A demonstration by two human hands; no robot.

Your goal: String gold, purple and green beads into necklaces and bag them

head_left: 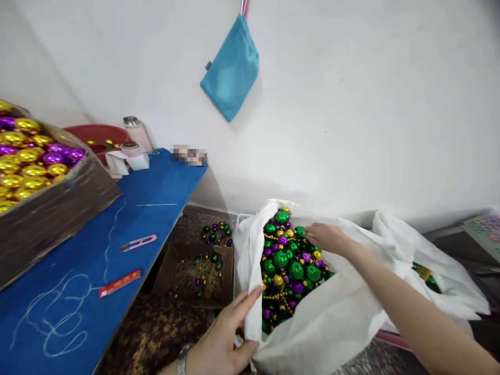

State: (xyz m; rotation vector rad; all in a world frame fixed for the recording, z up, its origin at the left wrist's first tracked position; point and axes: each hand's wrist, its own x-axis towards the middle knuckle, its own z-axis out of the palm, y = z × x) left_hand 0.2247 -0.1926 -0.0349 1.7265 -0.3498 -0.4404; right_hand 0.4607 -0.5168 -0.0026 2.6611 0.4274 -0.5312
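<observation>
My left hand (224, 330) pinches the sack (312, 330); I can't tell my right hand's (328, 238) hold; yanking could snag beads (280, 259).

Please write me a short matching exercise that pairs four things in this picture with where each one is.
Things:
1. Left hand
2. Right hand
3. Pink snips
4. Blue pouch

Places:
A. Lying on the blue table
B. At the beads inside the bag opening
C. Hanging against the white wall
D. Holding the edge of the white bag

Right pairs: 1-D, 2-B, 3-A, 4-C.
</observation>
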